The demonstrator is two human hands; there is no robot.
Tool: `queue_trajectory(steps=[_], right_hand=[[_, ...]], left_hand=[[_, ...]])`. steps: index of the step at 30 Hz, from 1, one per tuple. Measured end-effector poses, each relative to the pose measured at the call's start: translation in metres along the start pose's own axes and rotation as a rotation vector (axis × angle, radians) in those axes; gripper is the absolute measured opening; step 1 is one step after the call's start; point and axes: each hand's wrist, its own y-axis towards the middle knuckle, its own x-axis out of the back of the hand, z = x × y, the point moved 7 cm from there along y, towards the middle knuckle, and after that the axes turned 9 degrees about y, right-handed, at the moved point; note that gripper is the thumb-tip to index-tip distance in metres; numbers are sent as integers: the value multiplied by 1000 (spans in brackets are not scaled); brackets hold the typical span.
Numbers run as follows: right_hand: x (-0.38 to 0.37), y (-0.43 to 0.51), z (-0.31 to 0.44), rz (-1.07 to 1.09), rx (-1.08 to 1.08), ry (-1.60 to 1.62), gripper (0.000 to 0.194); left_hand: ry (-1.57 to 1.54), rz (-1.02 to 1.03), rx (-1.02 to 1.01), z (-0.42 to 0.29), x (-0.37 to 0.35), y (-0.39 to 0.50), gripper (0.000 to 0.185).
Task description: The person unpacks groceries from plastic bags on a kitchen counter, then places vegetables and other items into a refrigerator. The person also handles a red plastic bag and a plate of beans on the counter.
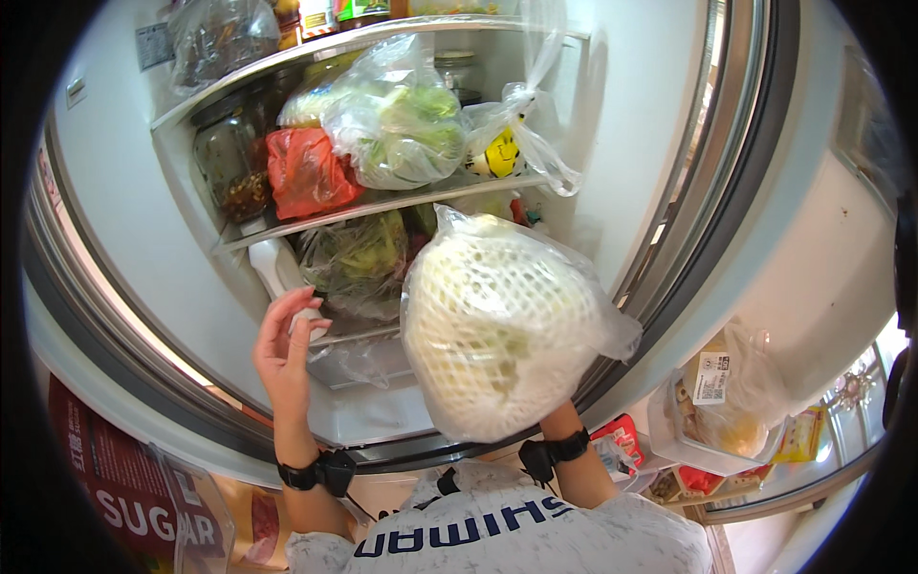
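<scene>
A large pale vegetable (502,323) in a white foam net and a clear plastic bag is held up before the open refrigerator. My right hand (556,420) is under it, the fingers hidden by the bag. At the left, my left hand (287,337) is raised with fingers apart, holding nothing that I can make out. Just behind its fingertips shows the white end of a white plastic bottle (275,264) leaning on the lower shelf. Beside that bottle lies a clear bag of leafy greens (358,262).
The middle shelf (401,201) carries a glass jar (231,165), a red plastic bag (308,172), bagged green vegetables (409,129) and a knotted bag with a yellow item (502,152). On the right, the open door has a bin (660,423) with bagged food.
</scene>
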Motion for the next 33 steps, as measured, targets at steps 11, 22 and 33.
queue_trajectory(steps=[11,22,33], right_hand=[[10,-92,36,-210,131,62,48],[-10,-67,51,-205,150,89,49],[-104,-4,36,-102,237,103,50]], left_hand=[[39,460,-387,-63,-140,85,50],[362,385,-354,-9,-249,149,66],[-149,-20,13,-2,-144,148,25]])
